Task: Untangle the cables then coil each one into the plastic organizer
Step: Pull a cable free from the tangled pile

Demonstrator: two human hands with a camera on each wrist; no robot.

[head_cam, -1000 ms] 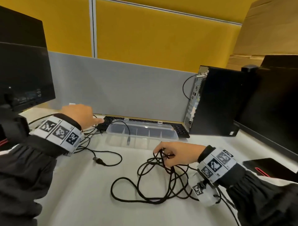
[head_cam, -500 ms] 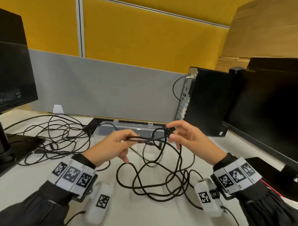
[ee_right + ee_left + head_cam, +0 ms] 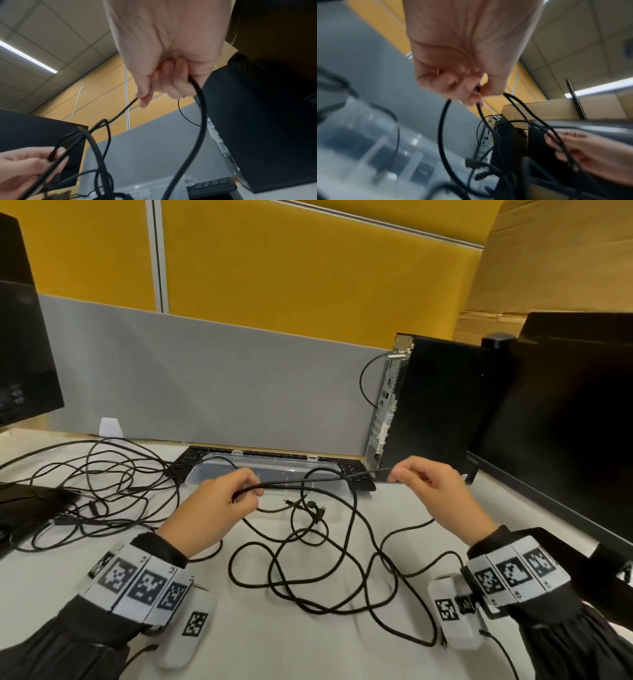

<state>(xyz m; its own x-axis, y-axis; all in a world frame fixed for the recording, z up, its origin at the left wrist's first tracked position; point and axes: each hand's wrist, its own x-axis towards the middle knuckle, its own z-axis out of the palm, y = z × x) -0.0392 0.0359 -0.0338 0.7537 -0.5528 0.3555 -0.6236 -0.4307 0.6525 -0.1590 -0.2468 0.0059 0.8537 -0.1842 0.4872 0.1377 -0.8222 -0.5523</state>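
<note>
Both hands are up pinching the same thick black cable (image 3: 318, 479): left hand (image 3: 219, 508) and right hand (image 3: 431, 491) stretch it just above the clear plastic organizer box (image 3: 274, 470) (rest loops on the white desk (image 3: 308, 645)).

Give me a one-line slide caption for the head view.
Both hands, left and right, stretch a black cable above the clear plastic organizer.

- Cables (image 3: 318, 556): matt black sheathing.
- Organizer (image 3: 274, 472): clear, glossy plastic.
- Bench (image 3: 274, 645): smooth, matt white.
- Partition (image 3: 222, 385): grey cloth.
- Boxes (image 3: 565, 268), upper right: brown cardboard.
</note>
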